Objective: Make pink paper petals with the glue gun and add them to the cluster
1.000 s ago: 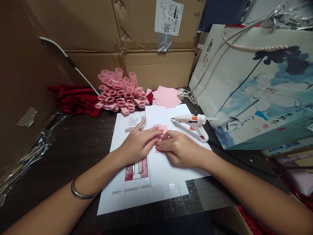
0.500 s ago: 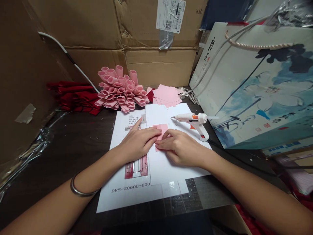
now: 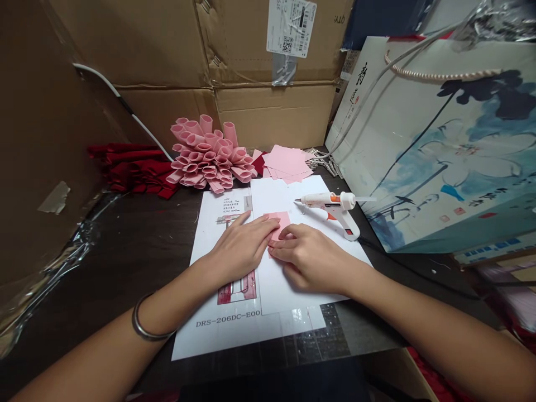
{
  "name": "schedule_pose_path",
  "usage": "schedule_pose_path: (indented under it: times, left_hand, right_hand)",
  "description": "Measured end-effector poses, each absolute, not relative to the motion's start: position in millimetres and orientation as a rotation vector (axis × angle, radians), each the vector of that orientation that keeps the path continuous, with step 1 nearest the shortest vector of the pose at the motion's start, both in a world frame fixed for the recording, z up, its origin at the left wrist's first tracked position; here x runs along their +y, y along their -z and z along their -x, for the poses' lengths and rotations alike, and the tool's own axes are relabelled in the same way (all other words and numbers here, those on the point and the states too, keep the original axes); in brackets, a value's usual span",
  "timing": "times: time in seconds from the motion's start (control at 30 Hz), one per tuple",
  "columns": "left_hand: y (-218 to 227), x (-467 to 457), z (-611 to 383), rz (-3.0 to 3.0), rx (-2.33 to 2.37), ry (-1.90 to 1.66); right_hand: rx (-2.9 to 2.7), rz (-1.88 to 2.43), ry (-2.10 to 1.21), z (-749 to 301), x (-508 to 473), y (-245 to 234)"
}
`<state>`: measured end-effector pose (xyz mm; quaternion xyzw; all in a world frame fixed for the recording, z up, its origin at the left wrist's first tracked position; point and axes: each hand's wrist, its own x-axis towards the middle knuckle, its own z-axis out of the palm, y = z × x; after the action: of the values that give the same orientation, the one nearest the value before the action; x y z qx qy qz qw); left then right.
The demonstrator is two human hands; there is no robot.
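A small pink paper square [image 3: 281, 222] lies on white sheets [image 3: 293, 290] in the middle of the dark table. My left hand [image 3: 242, 245] lies flat on it with fingers stretched out, pressing its left part. My right hand [image 3: 312, 258] rests on the paper's near right edge, fingers curled down onto it. Most of the pink square is hidden under both hands. A white and orange glue gun [image 3: 335, 206] lies just beyond my right hand, untouched.
A pink flower of rolled paper cones [image 3: 209, 156] and a stack of pink squares [image 3: 287, 163] sit at the back. Red paper [image 3: 129, 167] lies at the left. Cardboard boxes [image 3: 251, 72] wall the back and left. A painted gift bag [image 3: 439, 151] stands at the right.
My hands stay on the pink paper; the left index finger has drawn in beside the other fingers, and the paper's far end now lies flatter.
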<state>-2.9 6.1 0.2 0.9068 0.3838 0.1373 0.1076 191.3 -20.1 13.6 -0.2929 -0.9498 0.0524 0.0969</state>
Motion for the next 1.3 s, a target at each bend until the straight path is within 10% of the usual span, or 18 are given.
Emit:
schedule_pose_path:
  times: [0.33,0.63,1.3]
  left_hand:
    - [-2.0,3.1,-3.6,-2.736,1.189,-0.395]
    - [2.7,3.4,-4.6,-2.807,1.174,-0.318]
    - [1.9,1.9,-4.3,-2.817,1.198,-0.253]
  right_hand:
    - [-2.744,0.978,-0.159,-191.4,-59.5,-17.5]
    - [-1.604,1.403,-0.041,-243.0,-67.5,0.7]
    - [-1.602,1.599,-0.567,-271.7,-6.1,9.0]
